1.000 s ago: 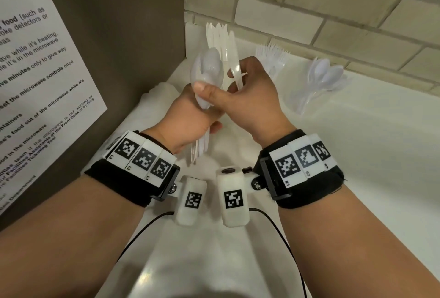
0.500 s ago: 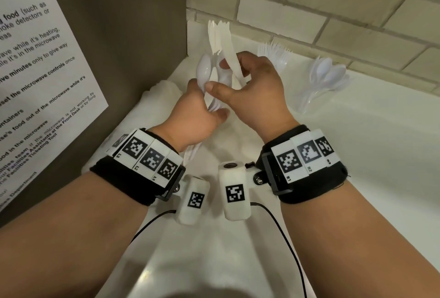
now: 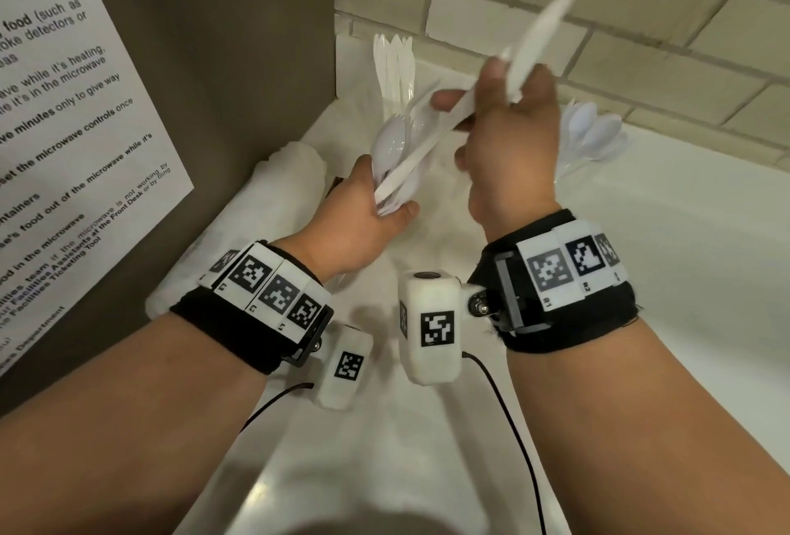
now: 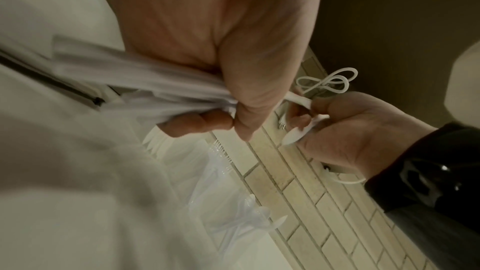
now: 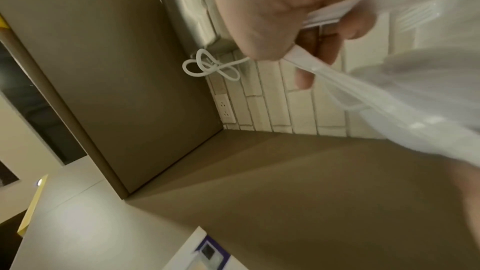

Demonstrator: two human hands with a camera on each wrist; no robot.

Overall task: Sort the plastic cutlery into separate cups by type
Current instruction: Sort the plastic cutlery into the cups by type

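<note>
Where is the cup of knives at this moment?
In the head view the cup of knives stands at the back of the white counter, in the corner by the brown panel and brick wall, just beyond the left hand.

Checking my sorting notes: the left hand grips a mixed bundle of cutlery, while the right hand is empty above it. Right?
Not quite. The left hand does grip the mixed bundle of cutlery, but the right hand is not empty: it holds white knives, as the head view shows.
</note>
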